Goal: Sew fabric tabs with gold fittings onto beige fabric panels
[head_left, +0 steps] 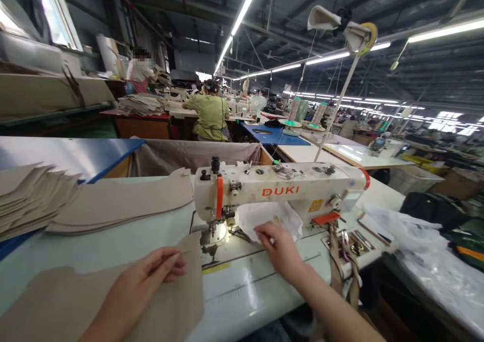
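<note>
My left hand [141, 284] is over a beige fabric panel [172, 301] on the table, left of the sewing machine [280, 188]. Its thumb meets the curled fingers, with a tiny thin thing at their tips that I cannot make out. Under the machine's arm lies a white sheet or bag [291, 223] with small tan bits on it. My right hand [278, 246] reaches to its front edge, fingers curled and tips pinched together. What those fingertips hold is too small to tell. Dark tweezers or snips [240, 233] lie beside the needle area.
Stacked beige panels [124, 203] and a thicker pile [34, 196] stand at the left. A tray of small tools [355, 244] and hanging straps [335, 256] are at the right, near clear plastic [419, 261]. A person in green [209, 110] sits ahead.
</note>
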Action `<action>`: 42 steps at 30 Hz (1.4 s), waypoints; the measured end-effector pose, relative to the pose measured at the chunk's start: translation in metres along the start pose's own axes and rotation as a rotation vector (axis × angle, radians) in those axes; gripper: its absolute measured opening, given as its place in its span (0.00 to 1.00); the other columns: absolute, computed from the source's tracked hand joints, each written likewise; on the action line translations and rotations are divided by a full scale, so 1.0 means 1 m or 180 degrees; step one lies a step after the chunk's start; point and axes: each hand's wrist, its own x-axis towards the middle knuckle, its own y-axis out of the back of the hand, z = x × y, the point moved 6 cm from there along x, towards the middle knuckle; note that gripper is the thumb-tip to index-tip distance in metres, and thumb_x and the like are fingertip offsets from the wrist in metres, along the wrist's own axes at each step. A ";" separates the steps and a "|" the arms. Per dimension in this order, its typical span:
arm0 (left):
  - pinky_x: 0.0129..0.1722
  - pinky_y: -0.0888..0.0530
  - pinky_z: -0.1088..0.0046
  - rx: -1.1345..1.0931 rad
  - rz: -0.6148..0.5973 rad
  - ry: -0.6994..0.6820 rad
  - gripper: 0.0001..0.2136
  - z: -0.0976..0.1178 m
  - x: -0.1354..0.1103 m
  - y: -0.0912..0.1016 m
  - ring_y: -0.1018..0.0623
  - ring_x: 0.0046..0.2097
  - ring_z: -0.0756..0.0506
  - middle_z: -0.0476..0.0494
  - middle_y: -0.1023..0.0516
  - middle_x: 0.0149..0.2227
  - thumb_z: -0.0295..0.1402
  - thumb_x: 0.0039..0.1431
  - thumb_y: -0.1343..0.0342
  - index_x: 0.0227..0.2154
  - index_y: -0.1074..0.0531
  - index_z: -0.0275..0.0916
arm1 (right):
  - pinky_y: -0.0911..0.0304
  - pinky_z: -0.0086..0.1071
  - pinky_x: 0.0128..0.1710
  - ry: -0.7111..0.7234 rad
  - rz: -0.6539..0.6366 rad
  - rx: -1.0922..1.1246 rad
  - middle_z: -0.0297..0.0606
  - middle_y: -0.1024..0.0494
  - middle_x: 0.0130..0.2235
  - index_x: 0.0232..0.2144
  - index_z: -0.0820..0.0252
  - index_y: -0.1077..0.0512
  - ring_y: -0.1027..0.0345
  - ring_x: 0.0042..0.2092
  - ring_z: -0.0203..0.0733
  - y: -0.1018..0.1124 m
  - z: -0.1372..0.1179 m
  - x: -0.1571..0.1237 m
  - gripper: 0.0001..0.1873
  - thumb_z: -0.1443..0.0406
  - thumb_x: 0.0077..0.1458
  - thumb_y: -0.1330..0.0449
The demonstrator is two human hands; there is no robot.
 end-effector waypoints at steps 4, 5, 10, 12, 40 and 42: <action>0.39 0.23 0.67 -0.0126 0.0265 -0.0005 0.23 -0.018 0.021 0.008 0.20 0.35 0.40 0.43 0.19 0.32 0.50 0.35 0.47 0.33 0.29 0.40 | 0.39 0.30 0.45 -0.0537 -0.0257 -0.1121 0.48 0.25 0.45 0.44 0.67 0.27 0.31 0.46 0.43 0.016 0.056 0.034 0.16 0.76 0.55 0.49; 0.39 0.23 0.66 -0.0134 0.0306 -0.0006 0.23 -0.024 0.024 0.007 0.20 0.35 0.40 0.43 0.19 0.32 0.50 0.36 0.47 0.33 0.30 0.40 | 0.39 0.31 0.44 -0.0602 -0.0334 -0.1231 0.51 0.25 0.44 0.42 0.69 0.27 0.31 0.45 0.45 0.014 0.065 0.039 0.15 0.77 0.54 0.49; 0.37 0.22 0.66 -0.0203 0.0333 -0.0161 0.21 -0.045 0.028 0.006 0.20 0.34 0.40 0.42 0.19 0.33 0.49 0.40 0.47 0.34 0.30 0.39 | 0.39 0.31 0.39 -0.0707 -0.0765 -0.1701 0.51 0.23 0.39 0.33 0.69 0.25 0.30 0.41 0.47 -0.008 0.081 0.045 0.11 0.77 0.50 0.46; 0.37 0.22 0.66 -0.0171 0.0287 -0.0201 0.21 -0.046 0.027 0.006 0.20 0.34 0.40 0.42 0.19 0.32 0.49 0.41 0.47 0.34 0.30 0.39 | 0.40 0.30 0.40 -0.0667 -0.0847 -0.1802 0.50 0.23 0.40 0.33 0.68 0.24 0.30 0.43 0.46 -0.013 0.083 0.045 0.10 0.77 0.50 0.45; 0.38 0.23 0.65 0.0150 0.0224 -0.0321 0.15 -0.030 0.036 0.002 0.20 0.34 0.40 0.45 0.19 0.31 0.45 0.44 0.48 0.32 0.28 0.42 | 0.36 0.33 0.39 -0.1388 0.0514 0.1038 0.41 0.21 0.33 0.29 0.63 0.25 0.29 0.35 0.42 -0.004 0.098 0.031 0.10 0.73 0.47 0.45; 0.38 0.23 0.65 0.0134 0.0219 -0.0308 0.15 -0.032 0.038 0.003 0.20 0.33 0.40 0.45 0.19 0.31 0.46 0.44 0.48 0.31 0.29 0.43 | 0.34 0.32 0.33 -0.1527 0.0576 0.1667 0.39 0.21 0.29 0.28 0.63 0.26 0.29 0.31 0.40 -0.005 0.096 0.028 0.06 0.71 0.45 0.43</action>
